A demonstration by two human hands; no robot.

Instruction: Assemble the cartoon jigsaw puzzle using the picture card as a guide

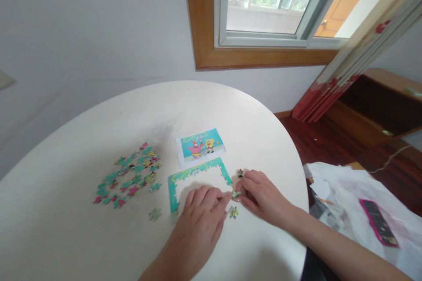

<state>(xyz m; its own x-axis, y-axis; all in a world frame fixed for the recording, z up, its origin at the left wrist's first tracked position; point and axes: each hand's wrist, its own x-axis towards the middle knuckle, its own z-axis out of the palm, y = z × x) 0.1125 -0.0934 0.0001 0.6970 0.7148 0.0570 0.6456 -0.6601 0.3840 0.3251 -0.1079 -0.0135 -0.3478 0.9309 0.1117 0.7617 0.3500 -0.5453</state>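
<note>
On the round white table [99,228] lies a partly joined puzzle frame [198,173] with a teal border. My left hand [201,215] rests flat over its lower part, fingers stretched toward a small puzzle piece [235,194]. My right hand [262,195] pinches that piece at the frame's right end. Another loose piece [233,212] lies just below the fingers, and a dark piece [240,173] sits above my right hand. A reference picture [200,146] with cartoon figures lies behind the frame.
A heap of several loose teal and pink pieces [130,175] lies to the left, with one stray piece [154,214] nearer me. Off the table's right edge are white papers [343,193] and a pink phone [378,221]. A window and curtain stand behind.
</note>
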